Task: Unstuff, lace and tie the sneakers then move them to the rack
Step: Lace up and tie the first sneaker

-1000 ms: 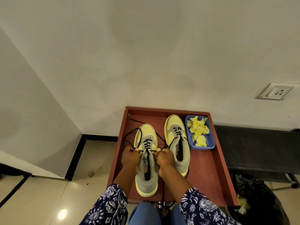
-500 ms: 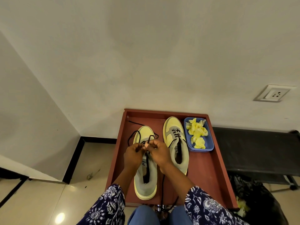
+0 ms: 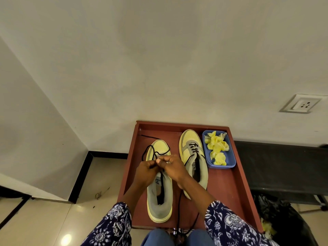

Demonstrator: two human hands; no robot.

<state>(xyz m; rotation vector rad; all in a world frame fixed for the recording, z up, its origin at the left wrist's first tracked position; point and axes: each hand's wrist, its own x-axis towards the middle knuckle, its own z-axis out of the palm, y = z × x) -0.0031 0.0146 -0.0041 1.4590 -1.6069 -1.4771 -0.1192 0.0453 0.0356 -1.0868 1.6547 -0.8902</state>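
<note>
Both hands, left hand and right hand, pinched the black shoelace over the yellow-grey sneaker; I saw free room along the brown tray's raised edge, knot hidden.

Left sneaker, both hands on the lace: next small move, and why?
Probably cross the two lace ends and pull them snug into a first knot. Both the left hand and right hand pinch the black lace together over the left sneaker, and loose loops lie slack on its toe, so no knot shows yet.
</note>
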